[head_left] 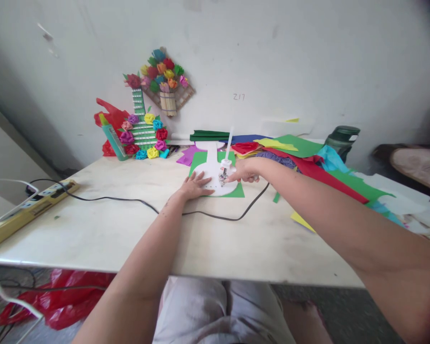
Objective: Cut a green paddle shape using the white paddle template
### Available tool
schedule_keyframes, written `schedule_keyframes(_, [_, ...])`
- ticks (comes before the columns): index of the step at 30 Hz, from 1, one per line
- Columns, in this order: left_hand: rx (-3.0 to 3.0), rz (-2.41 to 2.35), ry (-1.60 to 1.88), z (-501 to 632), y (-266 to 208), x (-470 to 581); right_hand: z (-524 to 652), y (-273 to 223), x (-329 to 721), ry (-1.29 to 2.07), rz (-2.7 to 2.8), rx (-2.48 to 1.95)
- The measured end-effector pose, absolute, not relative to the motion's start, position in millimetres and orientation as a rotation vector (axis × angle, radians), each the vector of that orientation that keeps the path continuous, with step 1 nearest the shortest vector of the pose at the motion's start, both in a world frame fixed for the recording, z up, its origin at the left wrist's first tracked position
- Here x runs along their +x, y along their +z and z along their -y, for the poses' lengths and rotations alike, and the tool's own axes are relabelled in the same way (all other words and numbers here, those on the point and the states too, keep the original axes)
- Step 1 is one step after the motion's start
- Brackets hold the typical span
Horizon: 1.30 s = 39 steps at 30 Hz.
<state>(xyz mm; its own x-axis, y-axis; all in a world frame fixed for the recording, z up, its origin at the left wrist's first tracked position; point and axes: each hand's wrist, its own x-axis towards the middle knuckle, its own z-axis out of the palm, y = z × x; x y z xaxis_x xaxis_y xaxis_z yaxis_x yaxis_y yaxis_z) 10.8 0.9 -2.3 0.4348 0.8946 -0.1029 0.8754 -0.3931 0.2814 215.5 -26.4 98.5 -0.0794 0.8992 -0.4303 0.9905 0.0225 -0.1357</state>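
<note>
Hard to see in the head view: the right hand hides the handle of the white glue gun, and its shiny tip is a blur.
Also hidden: the left hand covers one edge of the white cutout. The black cord slips out of sight under the left arm.
White cutout: flat and smooth, with a round body and a thin neck, lying on the green sheet.
Left hand: open, fingers spread, pressing the cutout at the left side of the green sheet.
Right hand: curled around the glue gun, over the right part of the green sheet.
Glue gun: a long pale stick pokes up from it.
Paper guitar: stripy, with crinkly paper flowers, left of the green sheet and farther back.
Paper pile: bright, crumpled bits, right of the green sheet.
Dark bottle: far right of the green sheet, its bottom partly hidden.
</note>
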Motion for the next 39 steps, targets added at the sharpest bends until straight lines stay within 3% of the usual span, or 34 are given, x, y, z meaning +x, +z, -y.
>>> schedule_keyframes(19, [2.399,-1.540,0.080,-2,-5,10,32,102,205,-0.486,-2.048,1.910])
schedule_keyframes(25, [2.412,-1.532,0.129,-4,-7,9,49,109,214,-0.637,-2.193,2.066])
schedule_keyframes(31, [2.392,-1.487,0.275,-4,-11,7,53,111,251,-1.085,-2.455,2.527])
schedule_keyframes(37, [1.775,-1.473,1.155,-8,-10,0,38,41,254,-1.810,-2.510,2.950])
schedule_keyframes(39, [1.555,-1.497,1.276,-10,-9,-3,37,20,249,-2.073,-2.364,3.076])
